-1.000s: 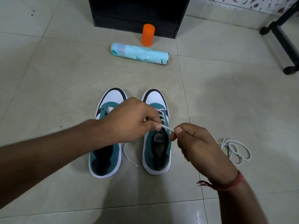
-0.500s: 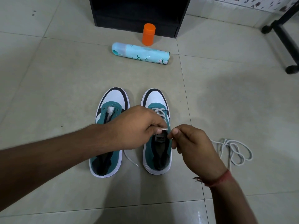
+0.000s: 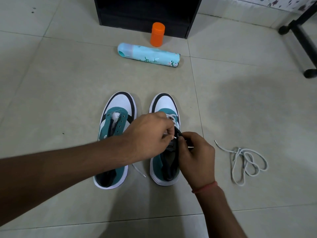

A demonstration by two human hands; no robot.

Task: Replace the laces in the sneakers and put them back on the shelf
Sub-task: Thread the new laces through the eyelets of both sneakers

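Occlusion first: left hand [image 3: 151, 134] and right hand [image 3: 195, 157] cover the middle of the right teal-and-white sneaker with black trim [image 3: 163, 107], so the eyelet row there is mostly hidden. Left-hand fingers [image 3: 169, 136] are curled, pinching the tip of the white lace [image 3: 171, 117] threaded through that sneaker's upper eyelets. Right-hand fingers [image 3: 182, 143] are curled on the sneaker's dark tongue or eyelet edge; can't tell which. A short white bit sticks out beside the right hand's knuckles, too small to identify.

Left teal-and-white sneaker [image 3: 118, 107] stands just beside the right one on the pale tiled floor [image 3: 60, 83], toes pointing away; left forearm crosses its rear half. Only one lace bar at its front eyelets; its loose white lace end [image 3: 139, 170] lies on the floor between the two sneakers.

Loose coiled grey-white lace [image 3: 243, 162] lies on the floor, right of the right hand, apart from it.

Farther back: light-blue spray can [image 3: 149, 54] lying on its side, orange cylindrical bottle [image 3: 157, 34] upright just behind it, black shelf unit [image 3: 145, 12] cut off at the top edge. Black metal frame legs [image 3: 303, 38] cut off at the right.
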